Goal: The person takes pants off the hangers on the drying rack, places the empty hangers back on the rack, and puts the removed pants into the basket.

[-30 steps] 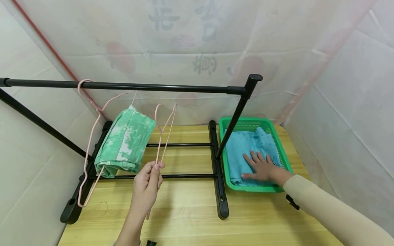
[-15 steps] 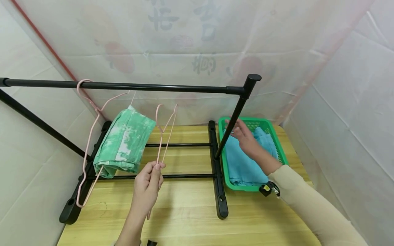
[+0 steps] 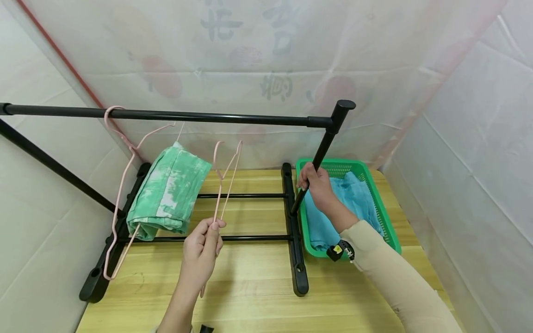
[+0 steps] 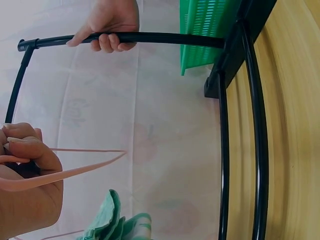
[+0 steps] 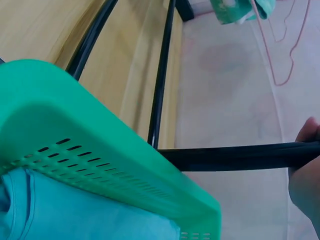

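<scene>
My left hand [image 3: 201, 252] pinches a bare pink clothes hanger [image 3: 219, 185], held below the black top bar [image 3: 208, 118] of the rack. With its fingers wrapped round the rack's right upright post [image 3: 325, 145], my right hand [image 3: 318, 187] sits over the basket's left side; the left wrist view shows the same grip on the post [image 4: 165, 38]. Blue cloth [image 3: 354, 196] lies folded in the green basket [image 3: 391, 236], partly hidden by my right forearm. To the left, green-and-white tie-dye cloth [image 3: 168, 194] hangs folded on a hanger, beside another pink hanger [image 3: 120, 194] hooked on the bar.
The rack stands on a wooden table [image 3: 250, 286], its right foot [image 3: 299, 273] next to the basket. Two low crossbars [image 3: 250, 238] join the feet. White sheeting [image 3: 458, 138] walls the table at the back and both sides.
My right hand has lifted off the blue cloth, moved left and taken hold of the rack's right post. My left hand still holds the hanger almost in place.
</scene>
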{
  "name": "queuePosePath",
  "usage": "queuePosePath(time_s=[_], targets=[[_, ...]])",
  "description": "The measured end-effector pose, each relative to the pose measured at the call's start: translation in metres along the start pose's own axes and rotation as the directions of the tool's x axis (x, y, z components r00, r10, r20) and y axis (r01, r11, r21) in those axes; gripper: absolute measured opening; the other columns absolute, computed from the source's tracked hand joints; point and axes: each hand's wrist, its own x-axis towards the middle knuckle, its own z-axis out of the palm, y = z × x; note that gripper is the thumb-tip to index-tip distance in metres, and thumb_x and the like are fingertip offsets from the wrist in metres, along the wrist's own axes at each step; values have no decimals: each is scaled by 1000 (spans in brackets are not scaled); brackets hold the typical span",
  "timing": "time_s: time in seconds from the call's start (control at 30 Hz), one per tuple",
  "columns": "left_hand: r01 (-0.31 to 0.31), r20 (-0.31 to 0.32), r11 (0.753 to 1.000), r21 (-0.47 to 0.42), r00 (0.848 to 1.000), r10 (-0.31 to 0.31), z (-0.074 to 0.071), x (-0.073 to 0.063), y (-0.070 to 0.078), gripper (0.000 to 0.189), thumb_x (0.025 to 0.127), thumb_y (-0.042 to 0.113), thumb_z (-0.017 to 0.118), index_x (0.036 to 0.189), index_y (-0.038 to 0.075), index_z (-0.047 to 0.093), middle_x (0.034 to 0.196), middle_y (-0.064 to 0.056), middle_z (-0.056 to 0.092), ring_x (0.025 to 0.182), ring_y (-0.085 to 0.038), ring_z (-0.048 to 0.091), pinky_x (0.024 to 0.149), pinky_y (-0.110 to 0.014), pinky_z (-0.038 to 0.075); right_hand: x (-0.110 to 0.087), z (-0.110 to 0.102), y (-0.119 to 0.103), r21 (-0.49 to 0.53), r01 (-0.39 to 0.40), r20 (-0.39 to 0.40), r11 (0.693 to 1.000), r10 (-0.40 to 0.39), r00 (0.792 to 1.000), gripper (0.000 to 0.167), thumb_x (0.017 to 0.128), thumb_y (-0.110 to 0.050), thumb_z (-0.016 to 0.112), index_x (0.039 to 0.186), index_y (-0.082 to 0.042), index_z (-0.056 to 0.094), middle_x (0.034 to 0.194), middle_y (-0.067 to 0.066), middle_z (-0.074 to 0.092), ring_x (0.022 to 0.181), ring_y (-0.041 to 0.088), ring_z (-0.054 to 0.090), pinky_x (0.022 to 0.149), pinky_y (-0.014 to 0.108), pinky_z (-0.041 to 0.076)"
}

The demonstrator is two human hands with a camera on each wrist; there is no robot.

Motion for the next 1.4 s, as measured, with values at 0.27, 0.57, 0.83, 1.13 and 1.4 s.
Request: queuePosePath(time_s=[0.27, 0.57, 0.83, 1.13, 1.4], targets=[[-27, 6, 1000, -9, 1000, 27, 1, 1, 5, 21, 107, 8, 43, 104, 3, 63, 56, -2, 44, 44, -10, 39, 33, -25, 30, 1, 1, 4, 35, 59, 26, 998, -60, 998, 54, 97, -58, 44, 68, -13, 33, 58, -1, 31, 52, 26, 26, 57, 45, 33], [-97, 38, 995, -21, 994, 98, 3, 9, 19, 21, 107, 6, 43, 106, 4, 63, 57, -2, 46, 45, -11, 39, 34, -24, 30, 2, 0, 8, 42, 84, 33, 996, -85, 996, 58, 99, -57, 45, 67, -11, 30, 57, 1, 28, 48, 19, 25, 54, 45, 28], [-170, 70, 985, -34, 983, 172, 7, 18, 30, 21, 107, 4, 42, 107, 3, 63, 57, -2, 45, 44, -11, 38, 34, -24, 30, 2, 2, 8, 43, 96, 26, 994, -97, 995, 58, 100, -56, 45, 67, -10, 31, 56, 1, 29, 47, 19, 23, 53, 46, 27], [-182, 90, 982, -39, 979, 185, 9, 35, 38, 21, 107, 7, 42, 107, 3, 63, 56, -1, 45, 44, -12, 39, 35, -26, 31, 3, 2, 12, 52, 68, 2, 996, -68, 998, 59, 99, -58, 46, 67, -11, 31, 56, 2, 28, 48, 19, 21, 54, 47, 25], [-129, 121, 990, -61, 983, 135, 12, 49, 42, 23, 108, 13, 44, 108, 1, 63, 58, -5, 46, 45, -14, 38, 34, -27, 30, 3, 2, 13, 64, 74, -2, 995, -74, 997, 60, 99, -59, 47, 66, -11, 31, 56, 2, 28, 48, 19, 21, 54, 46, 23]])
